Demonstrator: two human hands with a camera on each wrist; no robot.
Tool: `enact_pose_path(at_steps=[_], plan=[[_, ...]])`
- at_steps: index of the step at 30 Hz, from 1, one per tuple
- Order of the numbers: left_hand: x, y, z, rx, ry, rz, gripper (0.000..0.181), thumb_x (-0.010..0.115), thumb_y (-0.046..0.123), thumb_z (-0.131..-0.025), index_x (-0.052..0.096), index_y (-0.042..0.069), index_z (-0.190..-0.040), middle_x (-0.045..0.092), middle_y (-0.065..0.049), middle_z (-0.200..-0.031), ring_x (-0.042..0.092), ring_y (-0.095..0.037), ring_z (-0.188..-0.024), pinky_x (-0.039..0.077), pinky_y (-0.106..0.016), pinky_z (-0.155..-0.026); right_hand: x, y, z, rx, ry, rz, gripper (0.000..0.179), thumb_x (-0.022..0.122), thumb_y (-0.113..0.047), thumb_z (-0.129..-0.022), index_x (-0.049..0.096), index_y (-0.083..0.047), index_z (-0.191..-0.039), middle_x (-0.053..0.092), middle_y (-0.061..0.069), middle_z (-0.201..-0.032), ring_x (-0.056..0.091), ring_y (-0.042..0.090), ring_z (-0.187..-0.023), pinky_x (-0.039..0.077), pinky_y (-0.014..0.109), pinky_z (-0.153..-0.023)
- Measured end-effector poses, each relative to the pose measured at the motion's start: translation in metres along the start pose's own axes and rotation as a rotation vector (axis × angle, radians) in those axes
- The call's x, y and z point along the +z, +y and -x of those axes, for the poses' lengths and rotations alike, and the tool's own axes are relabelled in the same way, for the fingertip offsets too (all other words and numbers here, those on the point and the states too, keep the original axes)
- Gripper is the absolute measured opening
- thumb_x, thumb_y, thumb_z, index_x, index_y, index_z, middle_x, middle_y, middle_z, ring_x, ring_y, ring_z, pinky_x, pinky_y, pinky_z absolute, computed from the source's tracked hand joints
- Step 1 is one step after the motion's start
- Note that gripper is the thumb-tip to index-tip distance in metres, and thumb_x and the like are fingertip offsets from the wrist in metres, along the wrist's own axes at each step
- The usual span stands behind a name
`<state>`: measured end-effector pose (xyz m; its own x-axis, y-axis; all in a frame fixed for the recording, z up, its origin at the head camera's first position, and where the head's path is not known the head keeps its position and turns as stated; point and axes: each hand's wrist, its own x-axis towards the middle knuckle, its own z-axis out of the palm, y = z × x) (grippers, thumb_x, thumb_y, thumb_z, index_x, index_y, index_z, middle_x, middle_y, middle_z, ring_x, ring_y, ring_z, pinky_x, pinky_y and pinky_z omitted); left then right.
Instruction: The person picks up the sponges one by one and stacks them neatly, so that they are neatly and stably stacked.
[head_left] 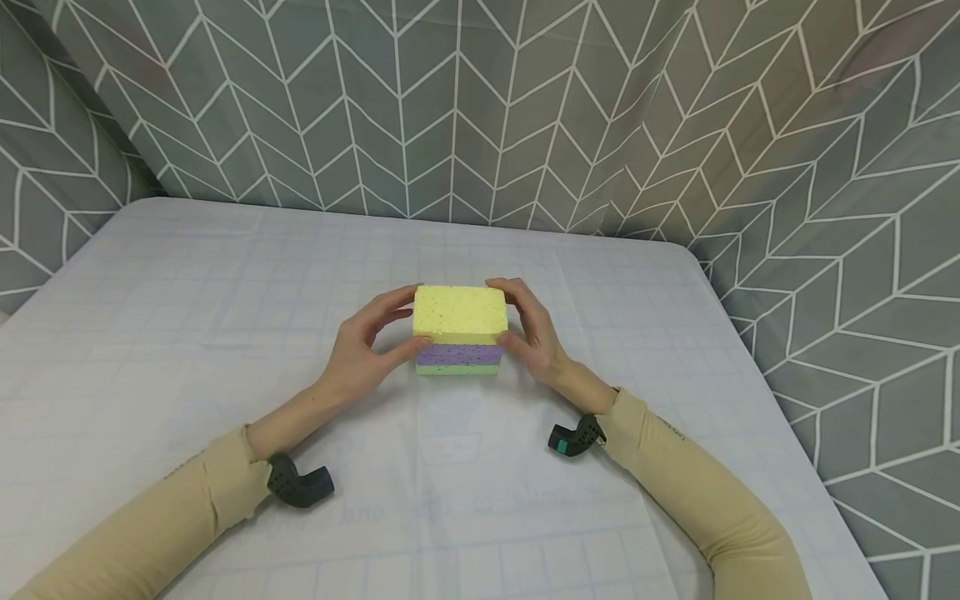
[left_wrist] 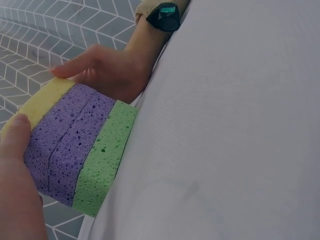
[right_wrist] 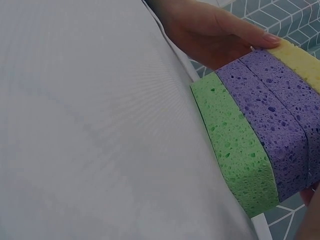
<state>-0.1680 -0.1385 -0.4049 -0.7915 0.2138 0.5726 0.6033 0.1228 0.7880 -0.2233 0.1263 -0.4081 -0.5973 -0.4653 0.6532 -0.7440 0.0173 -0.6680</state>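
Observation:
A stack of sponges stands on the table in the middle of the head view. On top lies a yellow sponge (head_left: 460, 312). Beneath it are two purple sponges (left_wrist: 72, 137), and a green sponge (right_wrist: 235, 142) forms the bottom. My left hand (head_left: 358, 348) holds the yellow sponge by its left end, thumb at the front corner and fingers toward the back. At the opposite end my right hand (head_left: 534, 335) grips it the same way. The yellow sponge sits flush on the purple ones, with no gap showing. Fingers behind the stack are partly hidden.
A white cloth with faint printed lines covers the table (head_left: 225, 283). Grey curtains (head_left: 420, 108) with a white chevron pattern hang behind it and along the sides. Dark curved wrist devices (head_left: 300, 483) stick out from both beige sleeves (head_left: 690, 467).

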Motion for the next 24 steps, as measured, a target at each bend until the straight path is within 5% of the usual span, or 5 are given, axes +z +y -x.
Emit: enact_pose_path(at_steps=[7, 24], plan=[[0.0007, -0.0006, -0.0002, 0.001, 0.002, 0.01, 0.073, 0.078, -0.016, -0.074, 0.053, 0.0, -0.141, 0.056, -0.016, -0.142, 0.055, -0.014, -0.128, 0.049, -0.044, -0.108, -0.0002, 0.0003, -0.0013, -0.067, 0.028, 0.052, 0.076, 0.054, -0.055, -0.096, 0.049, 0.01, -0.136, 0.059, 0.024, -0.117, 0.055, 0.02, -0.111, 0.048, 0.032, -0.103], [0.0, 0.0002, -0.0003, -0.009, -0.011, 0.022, 0.069, 0.078, -0.007, -0.081, 0.053, 0.009, -0.143, 0.056, -0.008, -0.143, 0.054, -0.016, -0.13, 0.047, -0.038, -0.112, -0.0007, 0.002, -0.0006, -0.088, 0.038, 0.099, 0.074, 0.05, -0.054, -0.099, 0.049, 0.01, -0.136, 0.06, 0.022, -0.116, 0.057, 0.021, -0.108, 0.052, 0.032, -0.099]])
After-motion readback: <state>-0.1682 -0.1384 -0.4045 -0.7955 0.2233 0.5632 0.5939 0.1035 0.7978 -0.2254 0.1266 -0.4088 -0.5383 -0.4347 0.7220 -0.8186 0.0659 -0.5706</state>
